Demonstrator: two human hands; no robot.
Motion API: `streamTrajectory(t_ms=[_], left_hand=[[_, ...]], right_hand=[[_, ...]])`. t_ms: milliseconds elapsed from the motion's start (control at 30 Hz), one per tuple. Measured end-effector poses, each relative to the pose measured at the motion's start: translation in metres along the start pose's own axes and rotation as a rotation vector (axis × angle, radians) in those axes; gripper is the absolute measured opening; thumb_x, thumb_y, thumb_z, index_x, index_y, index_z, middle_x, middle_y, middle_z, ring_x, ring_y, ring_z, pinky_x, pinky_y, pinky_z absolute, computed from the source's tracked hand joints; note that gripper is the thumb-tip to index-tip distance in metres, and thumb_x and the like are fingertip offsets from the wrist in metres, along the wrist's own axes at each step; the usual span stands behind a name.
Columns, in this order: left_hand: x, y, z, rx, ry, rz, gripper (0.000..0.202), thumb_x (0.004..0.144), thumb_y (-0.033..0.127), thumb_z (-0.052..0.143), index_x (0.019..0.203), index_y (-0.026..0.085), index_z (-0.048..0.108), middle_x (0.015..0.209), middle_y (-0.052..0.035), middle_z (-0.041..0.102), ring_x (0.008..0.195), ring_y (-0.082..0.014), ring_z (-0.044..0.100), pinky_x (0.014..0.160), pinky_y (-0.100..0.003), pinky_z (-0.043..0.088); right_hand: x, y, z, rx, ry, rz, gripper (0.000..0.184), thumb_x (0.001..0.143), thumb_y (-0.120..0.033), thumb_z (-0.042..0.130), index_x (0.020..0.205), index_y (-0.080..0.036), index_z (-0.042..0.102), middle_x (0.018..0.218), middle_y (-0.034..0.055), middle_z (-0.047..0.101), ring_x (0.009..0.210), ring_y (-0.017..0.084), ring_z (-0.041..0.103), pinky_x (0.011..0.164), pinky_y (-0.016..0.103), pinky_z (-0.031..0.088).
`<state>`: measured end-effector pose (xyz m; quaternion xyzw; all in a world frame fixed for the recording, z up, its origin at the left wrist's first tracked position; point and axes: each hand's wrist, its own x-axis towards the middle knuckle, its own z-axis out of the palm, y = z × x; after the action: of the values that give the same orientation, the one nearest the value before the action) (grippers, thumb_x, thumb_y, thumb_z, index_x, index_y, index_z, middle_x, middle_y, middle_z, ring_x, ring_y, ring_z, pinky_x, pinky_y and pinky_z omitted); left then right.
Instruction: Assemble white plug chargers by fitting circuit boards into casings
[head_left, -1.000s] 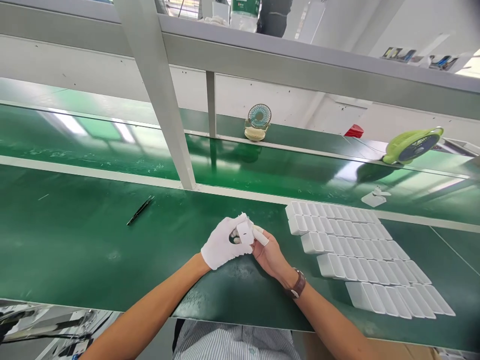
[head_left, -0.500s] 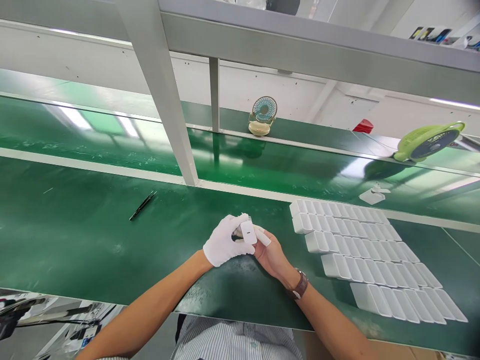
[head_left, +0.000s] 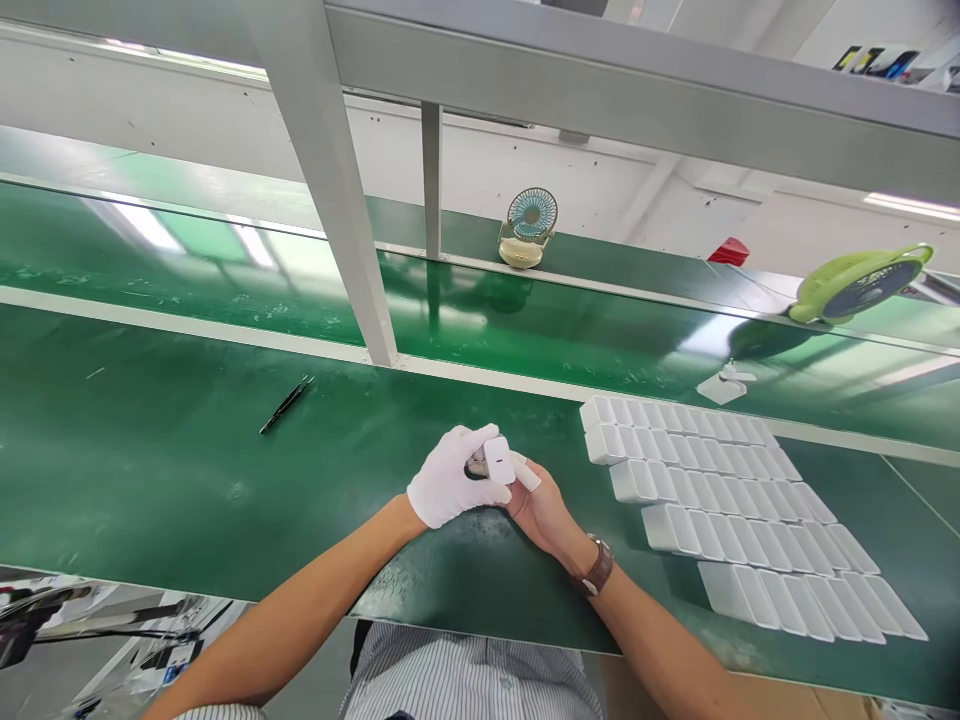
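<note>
My left hand [head_left: 452, 480], in a white glove, is closed round a small white charger housing [head_left: 499, 461] with a rounded square face and a dark slot. A greyish part behind that face is partly hidden by the glove. My right hand [head_left: 541, 507] is bare apart from white finger covers, and its fingers hold the same housing from the right. Its thumb side is turned up, while the other fingertips are hidden. Black tweezers [head_left: 286, 405] lie on the green table to the left of both hands.
On the right, several rows of white open rectangular shells [head_left: 720, 505] stand on the green table [head_left: 187, 480]. Past the pale rail lies a green belt [head_left: 480, 335] carrying a white piece [head_left: 724, 383]. A small fan [head_left: 531, 225], a green fan [head_left: 859, 285] and a metal post [head_left: 330, 190] stand beyond.
The white piece on the green belt has moved left. Both hands keep their hold on the charger housing, which has turned or shifted very slightly. The view has tilted a little.
</note>
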<state>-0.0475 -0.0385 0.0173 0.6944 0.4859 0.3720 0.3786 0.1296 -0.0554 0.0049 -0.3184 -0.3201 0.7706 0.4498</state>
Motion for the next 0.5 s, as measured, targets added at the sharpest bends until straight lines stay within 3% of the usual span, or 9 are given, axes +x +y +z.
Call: streamTrajectory(t_ms=[100,233,333,500], left_hand=[[0.001,0.001,-0.002,-0.014,0.0,0.052,0.069,0.071,0.027,0.081,0.136,0.029,0.059,0.105,-0.0033,0.061,0.097,-0.0235,0.06,0.089,-0.04,0.053],[0.003,-0.003,-0.003,-0.098,0.032,-0.002,0.065,0.076,0.034,0.078,0.137,0.022,0.057,0.12,-0.0072,0.063,0.108,-0.0258,0.062,0.096,-0.044,0.053],[0.005,-0.006,-0.002,-0.137,0.03,-0.022,0.061,0.082,0.04,0.075,0.137,0.02,0.057,0.123,-0.0081,0.063,0.11,-0.0257,0.062,0.098,-0.044,0.053],[0.005,-0.007,-0.002,-0.09,0.038,-0.021,0.054,0.084,0.033,0.073,0.135,0.022,0.058,0.126,-0.007,0.063,0.108,-0.0235,0.063,0.1,-0.044,0.053]], right_hand=[[0.002,-0.005,-0.006,-0.108,0.05,-0.086,0.034,0.091,-0.043,0.071,0.121,-0.027,0.069,0.117,0.0055,0.073,0.1,0.023,0.068,0.085,0.038,0.059],[0.007,-0.018,-0.014,-0.419,0.063,-0.327,0.039,0.086,-0.032,0.078,0.124,-0.029,0.067,0.13,0.0051,0.068,0.12,0.024,0.063,0.106,0.042,0.052],[0.008,-0.022,-0.016,-0.567,0.051,-0.388,0.037,0.091,-0.032,0.072,0.127,-0.03,0.065,0.131,0.0066,0.066,0.117,0.024,0.064,0.107,0.044,0.053],[0.007,-0.018,-0.015,-0.648,0.08,-0.408,0.038,0.091,-0.032,0.072,0.129,-0.03,0.066,0.13,0.0069,0.067,0.113,0.025,0.066,0.103,0.044,0.056]])
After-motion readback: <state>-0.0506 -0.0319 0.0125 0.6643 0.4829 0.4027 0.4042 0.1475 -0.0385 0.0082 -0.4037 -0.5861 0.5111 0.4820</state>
